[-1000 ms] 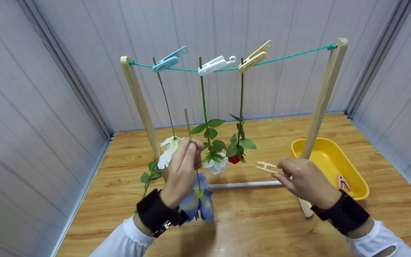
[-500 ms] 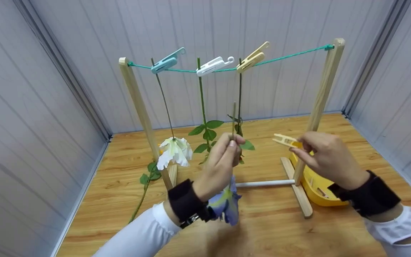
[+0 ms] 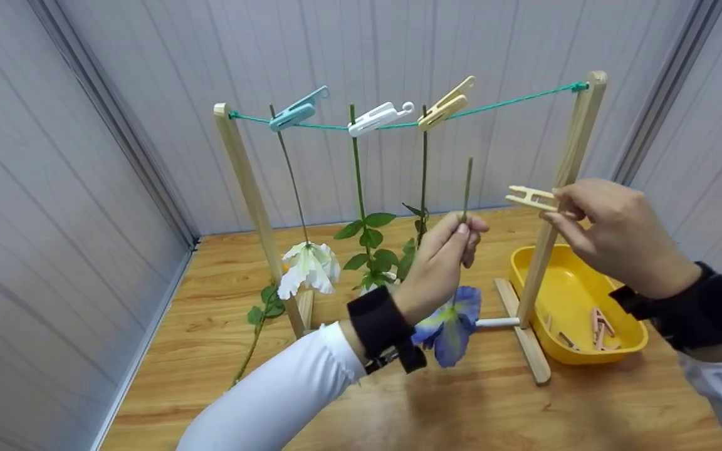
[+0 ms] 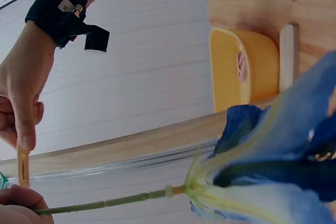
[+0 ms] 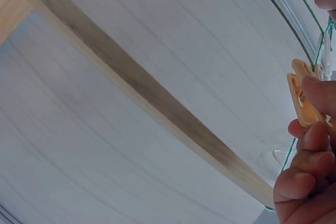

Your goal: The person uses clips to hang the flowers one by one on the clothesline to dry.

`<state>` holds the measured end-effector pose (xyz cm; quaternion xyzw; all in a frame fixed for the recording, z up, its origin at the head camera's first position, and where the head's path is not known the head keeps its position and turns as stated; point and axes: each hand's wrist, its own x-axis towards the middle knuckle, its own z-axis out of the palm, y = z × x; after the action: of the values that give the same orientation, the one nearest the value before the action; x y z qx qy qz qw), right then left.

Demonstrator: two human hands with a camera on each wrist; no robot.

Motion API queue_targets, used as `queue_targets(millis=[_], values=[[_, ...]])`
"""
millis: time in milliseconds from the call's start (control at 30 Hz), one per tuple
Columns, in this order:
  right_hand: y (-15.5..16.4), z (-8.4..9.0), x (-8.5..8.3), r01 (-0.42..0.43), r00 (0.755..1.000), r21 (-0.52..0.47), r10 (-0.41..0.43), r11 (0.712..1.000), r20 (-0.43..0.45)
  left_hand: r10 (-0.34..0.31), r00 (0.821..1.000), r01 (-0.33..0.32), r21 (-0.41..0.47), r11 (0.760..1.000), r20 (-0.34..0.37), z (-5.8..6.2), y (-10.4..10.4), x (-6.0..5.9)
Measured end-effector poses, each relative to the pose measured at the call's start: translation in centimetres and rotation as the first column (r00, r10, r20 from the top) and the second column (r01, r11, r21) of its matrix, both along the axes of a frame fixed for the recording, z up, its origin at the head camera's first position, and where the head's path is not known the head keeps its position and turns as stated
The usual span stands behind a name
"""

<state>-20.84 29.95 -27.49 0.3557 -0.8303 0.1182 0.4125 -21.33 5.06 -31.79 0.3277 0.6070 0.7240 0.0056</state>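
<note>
A blue flower (image 3: 450,318) is held head-down by its stem, which is pinched between the fingers of the left hand (image 3: 439,263), below the green line (image 3: 511,98). A beige clothespin (image 3: 531,198) is pinched, jaws spread, by the right hand (image 3: 618,235), in front of the wooden post (image 3: 561,188), above the yellow tray (image 3: 527,270)

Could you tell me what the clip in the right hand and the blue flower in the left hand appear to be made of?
The clip in the right hand looks like beige plastic: smooth, evenly coloured, with a moulded slot. The blue flower, whose stem the left hand pinches, seems artificial: cloth-like matte petals on a stiff, straight green stem, probably plastic, with a moulded collar at the bloom's base.
</note>
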Motion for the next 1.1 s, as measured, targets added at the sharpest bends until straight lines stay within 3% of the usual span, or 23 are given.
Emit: queue_targets(millis=[333, 667, 900, 1100], values=[[-0.2, 4.4, 0.0, 0.036, 0.999, -0.041, -0.037, 0.999, -0.037, -0.004, 0.999, 0.003, 0.025, 1.000, 0.037, 2.3, 2.9, -2.4], [-1.4, 8.6, -0.9, 0.044, 0.997, 0.025, -0.042, 0.999, -0.057, 0.066, 0.995, -0.066, 0.000, 0.998, 0.070, 3.5, 4.4, -5.1], [-1.5, 11.0, -2.0, 0.067, 0.998, 0.065, -0.067, 0.996, 0.003, 0.101, 0.992, -0.098, -0.040, 0.994, 0.079, 3.7, 5.0, -6.1], [-1.9, 12.6, -2.9, 0.100, 0.991, 0.087, -0.107, 0.991, 0.077, 0.109, 0.990, -0.104, -0.059, 0.993, 0.093, 3.6, 5.4, -6.3]])
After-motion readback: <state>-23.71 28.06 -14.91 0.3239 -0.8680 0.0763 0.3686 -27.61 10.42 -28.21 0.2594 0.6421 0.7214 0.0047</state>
